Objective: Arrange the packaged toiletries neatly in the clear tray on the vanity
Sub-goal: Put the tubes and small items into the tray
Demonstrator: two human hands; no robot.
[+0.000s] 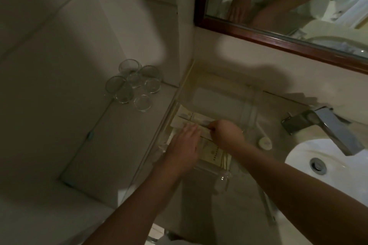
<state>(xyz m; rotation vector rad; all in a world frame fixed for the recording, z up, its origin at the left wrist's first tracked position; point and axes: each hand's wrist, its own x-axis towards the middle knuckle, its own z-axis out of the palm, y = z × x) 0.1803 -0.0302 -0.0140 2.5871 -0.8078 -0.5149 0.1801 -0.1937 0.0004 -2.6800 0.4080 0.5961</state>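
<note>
Dim bathroom, pale tiled walls, light stone vanity running into a corner. A mirror in a dark red-brown wood frame hangs above the counter at upper right and reflects the person's arms and light shirt. A white basin with a metal drain sits at right, a chrome tap over its rim. A small white round item lies on the counter between tap and tray; what it is cannot be made out. A cluster of clear glasses stands in the left corner, against the wall, well apart from the tray.

The clear tray sits on the vanity against the back wall, just left of the tap. Its walls are transparent and hard to trace; the rear half looks bare. The packets are cream-coloured, long and flat, with small printed marks, lying side by side in the tray's front left part. A wider flat packet with a printed emblem lies nearer the front edge, partly under both wrists.

Left hand rests flat on the packets, fingers together and extended, nothing gripped. Right hand is curled, thumb and fingertips pinched on the end of one long packet. Image is blurred; print is illegible.
</note>
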